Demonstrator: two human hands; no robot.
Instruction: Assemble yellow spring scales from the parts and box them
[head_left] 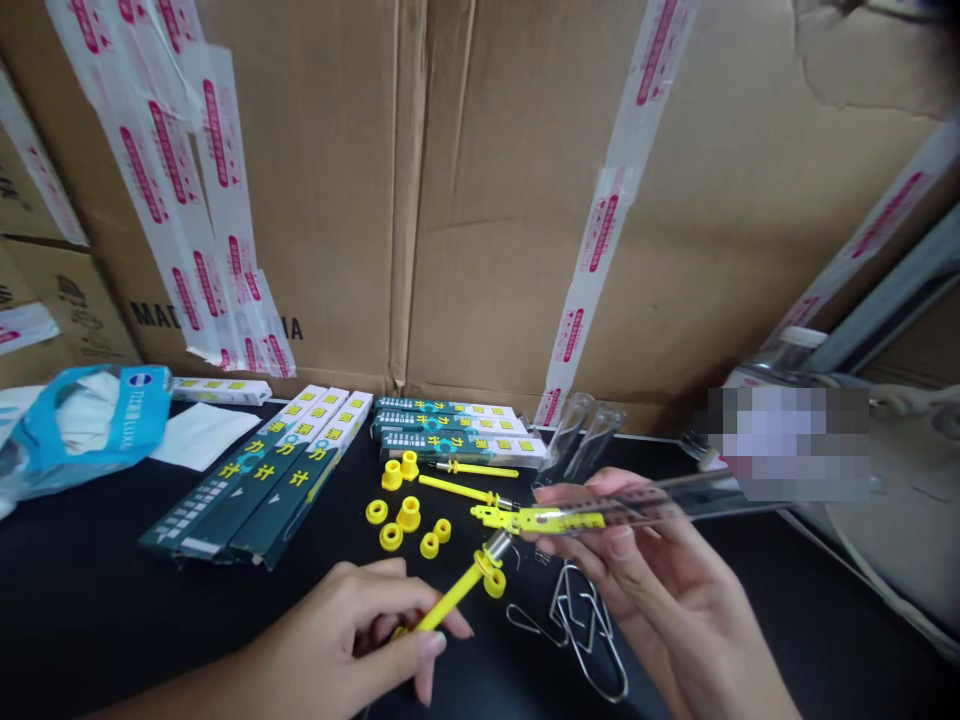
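My left hand (375, 625) is closed on a thin yellow rod (454, 598) with a silver metal end, pointing up and right. My right hand (645, 570) is closed around a clear tube (697, 497), with a flat yellow piece (540, 520) projecting from its left end. The rod's metal end is beside the yellow piece; whether they touch I cannot tell. Several yellow caps and rings (409, 514) lie behind my left hand. Two more yellow rods (457, 489) rest beyond. Bent metal hooks (585, 620) lie below my right hand.
Green and white boxes (281, 480) lie at the left, more (457, 440) at the back. Clear tubes (592, 440) stand behind my right hand. A blue tissue pack (112, 420) is far left, and a bottle (799, 350) back right. Large cardboard boxes (495, 220) rise behind the black table (97, 610).
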